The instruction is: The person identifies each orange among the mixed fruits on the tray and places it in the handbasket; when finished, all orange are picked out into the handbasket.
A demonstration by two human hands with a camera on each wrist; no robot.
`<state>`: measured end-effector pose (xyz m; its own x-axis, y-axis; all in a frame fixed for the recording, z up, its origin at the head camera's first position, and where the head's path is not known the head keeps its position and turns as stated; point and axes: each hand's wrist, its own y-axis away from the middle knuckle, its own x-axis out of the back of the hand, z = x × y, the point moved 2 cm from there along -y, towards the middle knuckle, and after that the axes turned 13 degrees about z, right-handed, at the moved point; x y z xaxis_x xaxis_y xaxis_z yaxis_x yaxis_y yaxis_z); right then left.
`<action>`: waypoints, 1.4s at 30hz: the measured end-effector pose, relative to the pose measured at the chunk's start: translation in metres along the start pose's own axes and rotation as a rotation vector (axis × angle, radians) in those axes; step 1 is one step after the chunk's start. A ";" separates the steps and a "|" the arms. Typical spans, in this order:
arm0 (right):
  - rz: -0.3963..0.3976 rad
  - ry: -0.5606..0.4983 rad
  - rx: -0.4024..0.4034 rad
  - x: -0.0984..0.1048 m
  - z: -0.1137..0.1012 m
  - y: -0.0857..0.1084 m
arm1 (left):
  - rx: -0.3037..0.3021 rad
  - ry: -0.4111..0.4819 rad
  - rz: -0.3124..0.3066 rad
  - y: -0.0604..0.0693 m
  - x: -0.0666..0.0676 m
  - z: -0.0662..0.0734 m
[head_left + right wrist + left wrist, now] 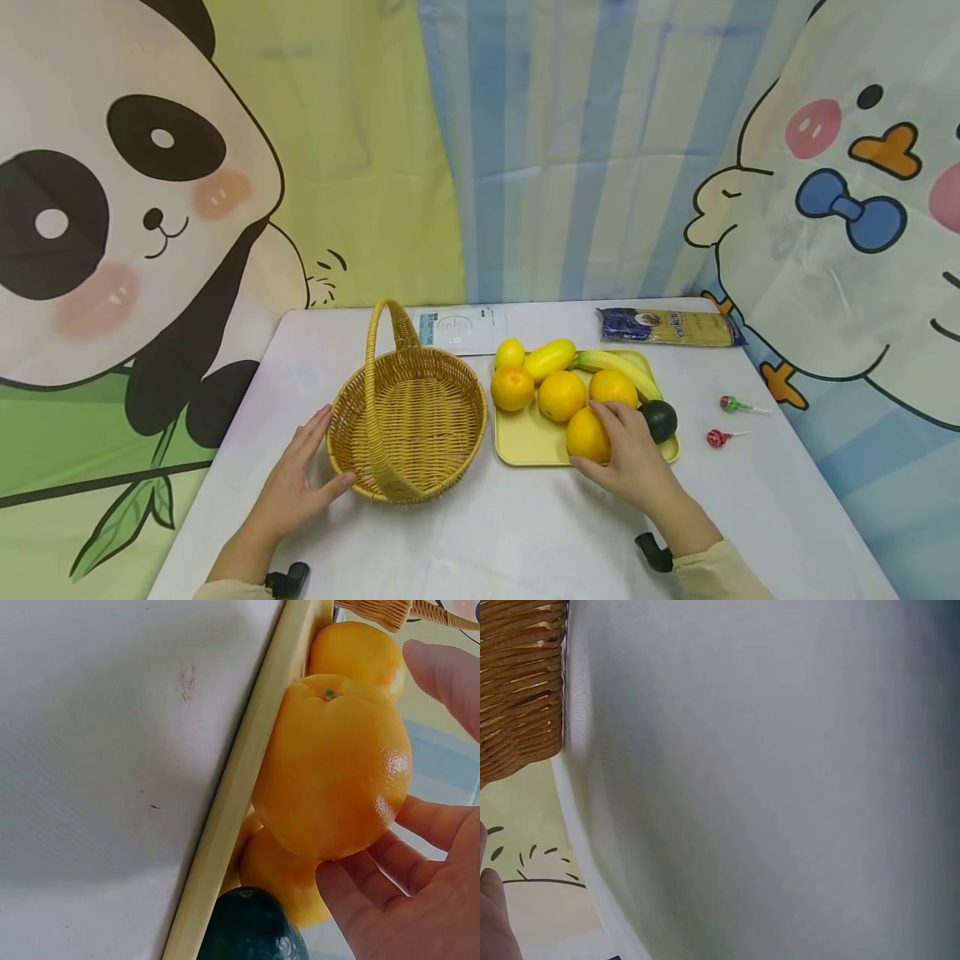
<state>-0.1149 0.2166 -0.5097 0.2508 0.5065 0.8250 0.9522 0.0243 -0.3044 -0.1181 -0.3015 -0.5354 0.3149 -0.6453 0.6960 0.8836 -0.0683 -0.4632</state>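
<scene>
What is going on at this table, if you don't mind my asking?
A person's right hand is spread around the nearest orange, which sits on a yellow tray with other fruit, including a banana. Whether it has a firm hold isn't clear. The left hand is open at the side of a wicker basket, which stands beside the tray.

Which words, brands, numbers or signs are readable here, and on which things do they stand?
"ankar", ending unclear: on the long, blue-and-gold plastic packet.
Too blurred to read: its smaller print.
Too blurred to read: lettering on the flat, white rectangular packet.
</scene>
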 end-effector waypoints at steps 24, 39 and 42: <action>0.068 0.015 -0.016 -0.006 0.002 -0.001 | -0.011 0.019 0.008 0.001 0.001 0.000; 0.056 -0.005 -0.029 -0.002 0.008 -0.006 | 0.044 -0.006 -0.028 0.000 0.002 0.002; 0.045 -0.009 -0.039 0.000 0.008 -0.007 | 0.045 -0.004 -0.031 0.000 0.002 0.002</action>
<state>-0.1225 0.2233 -0.5112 0.2919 0.5143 0.8064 0.9462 -0.0323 -0.3219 -0.1166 -0.3015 -0.5331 0.2881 -0.6403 0.7121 0.9078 -0.0541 -0.4159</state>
